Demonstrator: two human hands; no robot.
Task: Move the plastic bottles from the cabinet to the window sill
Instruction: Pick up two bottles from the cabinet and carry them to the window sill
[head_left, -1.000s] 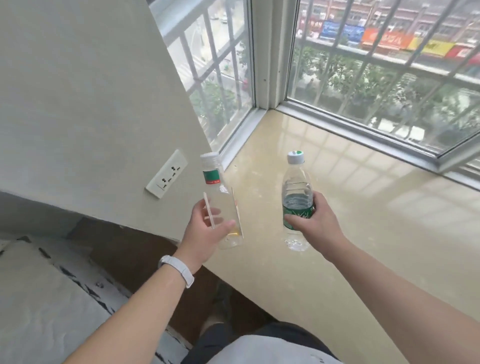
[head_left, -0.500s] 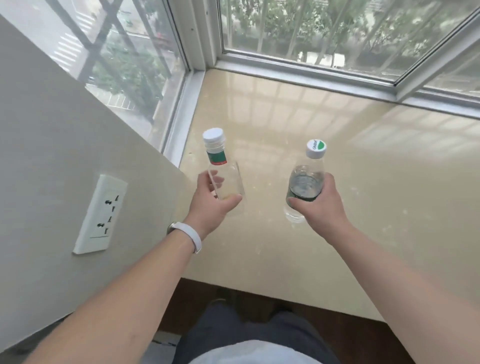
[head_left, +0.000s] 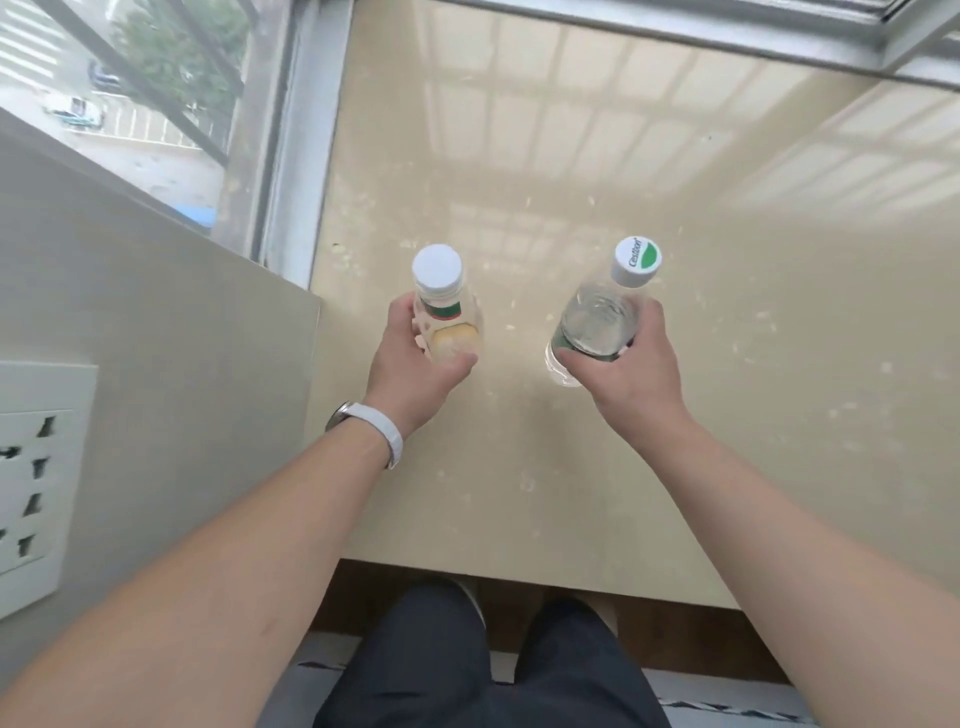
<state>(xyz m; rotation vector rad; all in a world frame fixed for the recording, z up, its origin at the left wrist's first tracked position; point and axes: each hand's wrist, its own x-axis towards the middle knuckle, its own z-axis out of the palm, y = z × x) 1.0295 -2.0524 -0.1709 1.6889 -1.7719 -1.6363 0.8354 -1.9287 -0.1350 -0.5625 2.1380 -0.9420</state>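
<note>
Bottles' (head_left: 597, 322) bases hidden by hands (head_left: 415, 364), possibly touching sill (head_left: 571, 467)

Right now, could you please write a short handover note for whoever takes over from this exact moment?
Left hand: shut on the white-capped bottle, upright, over the window sill.
Right hand: shut on the green-and-white-capped water bottle, upright, beside it.
Done: both bottles are brought to the sill.
Left: whether either base touches the sill cannot be told; set both down and let go.
</note>
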